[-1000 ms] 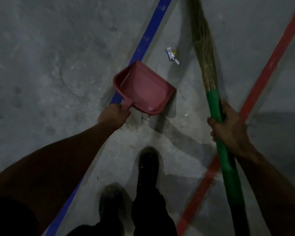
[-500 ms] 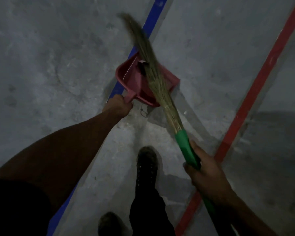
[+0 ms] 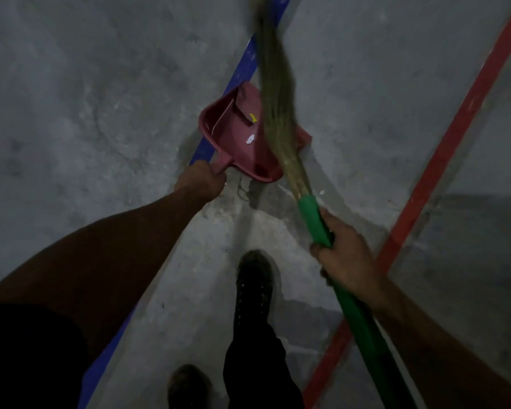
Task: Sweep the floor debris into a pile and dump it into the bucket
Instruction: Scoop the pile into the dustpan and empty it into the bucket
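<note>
Fingers of the left hand [image 3: 199, 181] were curled round the short handle of a red dustpan [image 3: 236, 137], which was held low over the grey concrete floor [image 3: 86, 98], its open mouth turned away from the hand and its handle end nearest the knuckles. Just beyond that hand, inside the pan, three bits of debris were seen: a white scrap [image 3: 250, 139] lying nearest the handle, a yellow scrap [image 3: 252, 117] further out, and a dark strip [image 3: 242, 113] beside the yellow one. Whether the pan's front edge was touching the floor could not be told. The green handle of a grass broom [image 3: 278, 93] was gripped by the right hand [image 3: 347, 258], fingers wrapped fully round it, with the bound bristles extending up and away from that hand, across the right side of the dustpan; the bristle tips were blurred. A blue floor line [image 3: 239, 72] was seen running from beyond the dustpan, under it, and back past the left forearm. A red floor line [image 3: 460, 113] was laid to the outer side of the right hand, passing beneath the broom handle close to the wrist. Two dark shoes [image 3: 255, 278] were visible between the two forearms, one ahead of the other. No bucket was in view.
</note>
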Action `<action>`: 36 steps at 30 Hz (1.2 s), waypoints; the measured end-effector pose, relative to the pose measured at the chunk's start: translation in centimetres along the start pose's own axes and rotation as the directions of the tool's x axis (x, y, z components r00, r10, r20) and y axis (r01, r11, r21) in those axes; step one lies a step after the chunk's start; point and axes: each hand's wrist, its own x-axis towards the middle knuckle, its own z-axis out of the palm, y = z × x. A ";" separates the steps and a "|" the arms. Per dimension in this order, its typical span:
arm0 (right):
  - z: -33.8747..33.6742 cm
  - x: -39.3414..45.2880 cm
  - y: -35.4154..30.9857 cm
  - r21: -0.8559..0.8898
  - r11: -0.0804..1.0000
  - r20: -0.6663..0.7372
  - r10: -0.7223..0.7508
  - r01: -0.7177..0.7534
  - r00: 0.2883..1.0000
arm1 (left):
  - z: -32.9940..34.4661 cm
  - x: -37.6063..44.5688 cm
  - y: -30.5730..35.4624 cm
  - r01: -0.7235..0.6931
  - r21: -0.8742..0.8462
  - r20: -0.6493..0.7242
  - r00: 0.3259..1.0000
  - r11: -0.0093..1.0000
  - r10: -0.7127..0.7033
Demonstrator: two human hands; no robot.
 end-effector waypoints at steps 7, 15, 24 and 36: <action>0.2 -5.7 2.0 0.112 0.992 -0.104 -0.042 0.054 0.994 | -0.4 -0.8 -1.5 0.029 0.019 0.040 0.999 0.999 -0.029; -3.2 1.6 -1.0 0.192 0.979 -0.151 0.098 -0.068 0.984 | -0.2 -1.8 -6.8 0.094 0.074 -0.016 0.996 0.993 -0.093; 4.5 -6.7 0.0 0.183 0.983 0.097 -0.031 0.013 0.995 | 0.4 -1.3 -6.9 0.055 0.091 -0.002 0.998 0.994 -0.055; 1.7 0.2 -1.3 0.163 0.985 -0.020 0.064 -0.060 0.998 | 0.3 -1.6 -9.6 0.088 0.177 0.013 0.996 0.980 -0.092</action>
